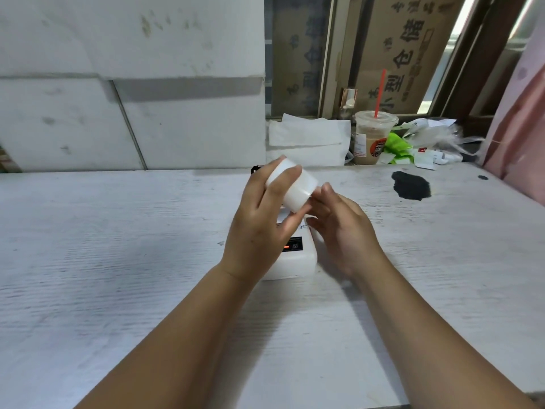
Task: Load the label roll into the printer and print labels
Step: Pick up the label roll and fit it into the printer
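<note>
A white label roll (296, 184) is held in the air above the table, gripped by my left hand (262, 222) around its side. My right hand (339, 222) is beside it, with fingertips pinching at the roll's lower right edge, where a loose end of paper seems to hang. Below both hands sits the white label printer (292, 261) on the table, with a small dark panel showing an orange light. My hands hide most of the printer's top, so I cannot tell whether its lid is open.
The white wood-grain table (118, 261) has a black stain (411, 185) at the back right. A drink cup with a red straw (373, 137), green and white packets (398, 149) and folded white paper (306, 137) lie along the back sill. White foam boards stand at the left.
</note>
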`<state>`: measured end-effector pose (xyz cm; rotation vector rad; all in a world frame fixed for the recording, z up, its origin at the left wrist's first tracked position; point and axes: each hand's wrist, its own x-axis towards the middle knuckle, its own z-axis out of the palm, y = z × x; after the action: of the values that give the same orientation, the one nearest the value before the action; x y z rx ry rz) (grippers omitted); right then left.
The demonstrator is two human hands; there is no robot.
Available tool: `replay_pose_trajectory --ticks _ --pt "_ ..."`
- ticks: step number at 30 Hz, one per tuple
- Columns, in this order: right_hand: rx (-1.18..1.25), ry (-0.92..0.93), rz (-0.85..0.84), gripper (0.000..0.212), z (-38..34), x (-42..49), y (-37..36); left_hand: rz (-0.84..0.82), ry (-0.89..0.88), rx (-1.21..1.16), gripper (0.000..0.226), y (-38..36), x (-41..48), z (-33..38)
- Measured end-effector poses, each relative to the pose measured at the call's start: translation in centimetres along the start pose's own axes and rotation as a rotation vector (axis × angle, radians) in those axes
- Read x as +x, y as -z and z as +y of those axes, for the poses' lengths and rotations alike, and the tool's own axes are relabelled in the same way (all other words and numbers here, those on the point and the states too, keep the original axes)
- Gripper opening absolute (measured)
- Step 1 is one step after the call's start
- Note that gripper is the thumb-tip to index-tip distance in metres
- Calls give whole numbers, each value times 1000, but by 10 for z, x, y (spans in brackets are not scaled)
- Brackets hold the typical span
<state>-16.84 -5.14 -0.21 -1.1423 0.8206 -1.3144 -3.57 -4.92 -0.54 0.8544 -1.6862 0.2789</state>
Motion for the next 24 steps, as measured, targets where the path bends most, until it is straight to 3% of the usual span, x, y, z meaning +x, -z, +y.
replay_pose_trajectory --ticks 3,7,15,21,24 --pt "80 10 2 22 1 0 1 -74 75 -54 50 -2 -3 2" --pt "181 8 0 26 1 1 4 -170 140 -66 56 -3 -6 1" --pt "-51 70 3 20 4 1 2 -237 415 -69 48 -5 -5 3" --pt "-210 130 70 43 15 3 -5 -357 482 -88 47 -5 -6 3" --pt "-324 167 110 42 16 0 -7 -382 501 -120 47 -5 -7 4"
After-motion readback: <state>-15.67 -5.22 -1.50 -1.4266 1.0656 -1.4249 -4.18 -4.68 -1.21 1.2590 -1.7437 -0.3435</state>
